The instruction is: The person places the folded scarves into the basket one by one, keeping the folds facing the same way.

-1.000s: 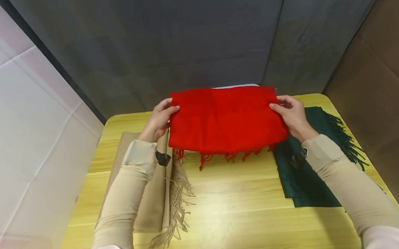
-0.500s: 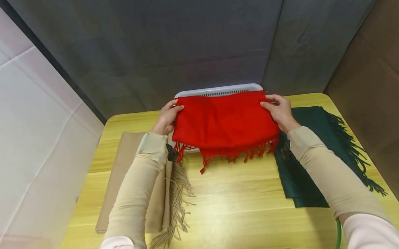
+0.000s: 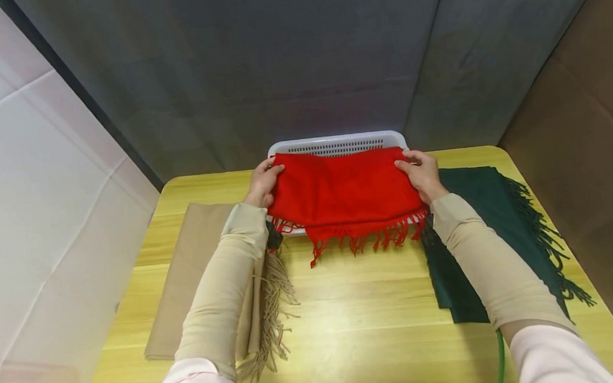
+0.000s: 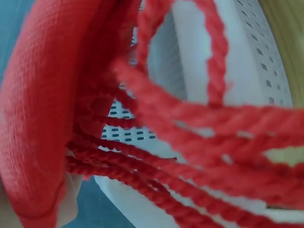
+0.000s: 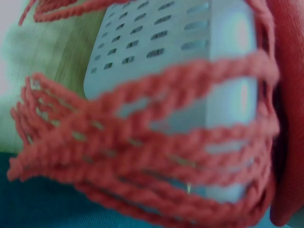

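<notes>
A folded red scarf (image 3: 345,186) is stretched between both hands above a white perforated basket (image 3: 337,139) at the table's back. My left hand (image 3: 262,184) pinches its left edge, and my right hand (image 3: 421,175) pinches the right edge, thumbs on top. The fringe hangs over the basket's front rim. Close up in the left wrist view, red fringe cords (image 4: 209,123) cross the basket wall (image 4: 204,61); the right wrist view also has cords (image 5: 156,142) in front of the basket's side (image 5: 232,42). The scarf covers most of the basket's inside.
On the left of the wooden table (image 3: 356,351) lies a folded beige scarf (image 3: 186,279), fringe towards the middle. A dark green scarf (image 3: 501,227) lies on the right, partly under my right forearm. A grey curtain (image 3: 237,62) stands behind the basket.
Both hands have moved closer together and slightly lowered the red scarf over the basket. More of the basket's back rim and perforated wall shows now.
</notes>
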### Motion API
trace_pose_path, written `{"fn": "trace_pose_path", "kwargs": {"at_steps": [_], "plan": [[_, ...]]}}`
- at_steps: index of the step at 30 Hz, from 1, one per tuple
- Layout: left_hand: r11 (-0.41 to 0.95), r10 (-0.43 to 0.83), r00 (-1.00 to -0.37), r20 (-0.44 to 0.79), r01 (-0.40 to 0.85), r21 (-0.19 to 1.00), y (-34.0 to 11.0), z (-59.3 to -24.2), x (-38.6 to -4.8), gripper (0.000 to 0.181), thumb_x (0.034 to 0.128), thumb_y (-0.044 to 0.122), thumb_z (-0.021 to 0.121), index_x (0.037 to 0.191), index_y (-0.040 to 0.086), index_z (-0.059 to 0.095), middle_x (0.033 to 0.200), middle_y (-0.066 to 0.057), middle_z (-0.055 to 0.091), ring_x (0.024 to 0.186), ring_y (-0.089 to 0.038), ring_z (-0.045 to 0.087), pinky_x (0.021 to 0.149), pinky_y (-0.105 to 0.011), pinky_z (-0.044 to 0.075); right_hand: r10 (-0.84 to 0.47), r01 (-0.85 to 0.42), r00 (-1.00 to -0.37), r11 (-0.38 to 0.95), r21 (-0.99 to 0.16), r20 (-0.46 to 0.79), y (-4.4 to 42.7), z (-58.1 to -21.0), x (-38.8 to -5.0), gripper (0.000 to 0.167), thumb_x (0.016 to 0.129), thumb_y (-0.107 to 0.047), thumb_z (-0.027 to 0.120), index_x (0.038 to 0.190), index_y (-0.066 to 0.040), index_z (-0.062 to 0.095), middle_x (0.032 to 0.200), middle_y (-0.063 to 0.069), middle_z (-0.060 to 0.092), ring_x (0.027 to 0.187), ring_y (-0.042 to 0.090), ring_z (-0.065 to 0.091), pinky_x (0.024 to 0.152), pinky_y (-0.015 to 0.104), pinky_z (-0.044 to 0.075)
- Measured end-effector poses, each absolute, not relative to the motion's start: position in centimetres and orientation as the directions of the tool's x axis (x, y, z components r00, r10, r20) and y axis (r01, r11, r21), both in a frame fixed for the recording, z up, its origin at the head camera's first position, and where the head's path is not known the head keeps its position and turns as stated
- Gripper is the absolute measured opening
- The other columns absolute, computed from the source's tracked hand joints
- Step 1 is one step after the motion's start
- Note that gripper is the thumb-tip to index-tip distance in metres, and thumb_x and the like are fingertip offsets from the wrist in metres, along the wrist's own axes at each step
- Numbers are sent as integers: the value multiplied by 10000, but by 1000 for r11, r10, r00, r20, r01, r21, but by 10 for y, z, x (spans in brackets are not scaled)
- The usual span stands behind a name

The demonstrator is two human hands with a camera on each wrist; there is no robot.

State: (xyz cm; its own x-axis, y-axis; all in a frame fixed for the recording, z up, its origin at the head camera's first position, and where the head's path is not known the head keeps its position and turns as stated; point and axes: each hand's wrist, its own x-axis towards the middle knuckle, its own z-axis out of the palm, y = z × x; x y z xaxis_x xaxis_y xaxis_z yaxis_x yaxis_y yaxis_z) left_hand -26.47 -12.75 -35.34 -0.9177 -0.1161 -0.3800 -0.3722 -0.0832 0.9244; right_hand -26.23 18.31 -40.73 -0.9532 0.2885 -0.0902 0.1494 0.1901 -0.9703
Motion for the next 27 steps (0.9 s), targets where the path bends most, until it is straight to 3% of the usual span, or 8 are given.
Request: {"fn": "trace_pose_path", "kwargs": {"at_steps": [5,10,13,21,27], "plan": [[-71,-161,-913,-374,-367,928,-130,-377,-287,316,877,91,520,1191,133,535,961,-36,539,789,-144,510,673,-273,426,295,149,-952,214,-965,-81,178,-412,-265,354,831,-142,613,1161,-22,566,1028,79,527,828,139,475,761,259,439],[-101,-198,-927,-319,-305,947,-152,-465,-362,260,797,110,642,1037,211,634,961,-24,574,804,-176,543,671,-297,446,299,138,-952,240,-961,-62,175,-417,-267,355,834,-132,607,1168,-21,565,1028,80,525,803,122,461,730,230,428],[-44,-244,-916,-319,-318,947,-161,-512,-402,325,777,148,674,1080,252,622,1044,7,545,885,-174,512,718,-310,436,296,131,-954,271,-954,-47,174,-421,-268,344,834,-130,610,1160,-29,575,1049,102,541,793,124,463,708,216,424],[-27,-286,-899,-331,-337,941,-163,-536,-401,358,771,123,673,1104,244,620,1084,17,532,888,-167,498,687,-301,436,250,115,-968,379,-918,-18,170,-425,-269,324,833,-115,604,1138,-7,578,1088,169,553,894,237,480,784,332,429],[-31,-223,-916,-332,-334,942,-181,-604,-450,385,706,210,746,1043,353,628,1102,23,526,932,-198,513,723,-358,445,251,150,-967,428,-891,-42,172,-425,-268,339,838,-133,601,1151,-5,569,1099,180,551,948,282,484,852,393,416]]}}
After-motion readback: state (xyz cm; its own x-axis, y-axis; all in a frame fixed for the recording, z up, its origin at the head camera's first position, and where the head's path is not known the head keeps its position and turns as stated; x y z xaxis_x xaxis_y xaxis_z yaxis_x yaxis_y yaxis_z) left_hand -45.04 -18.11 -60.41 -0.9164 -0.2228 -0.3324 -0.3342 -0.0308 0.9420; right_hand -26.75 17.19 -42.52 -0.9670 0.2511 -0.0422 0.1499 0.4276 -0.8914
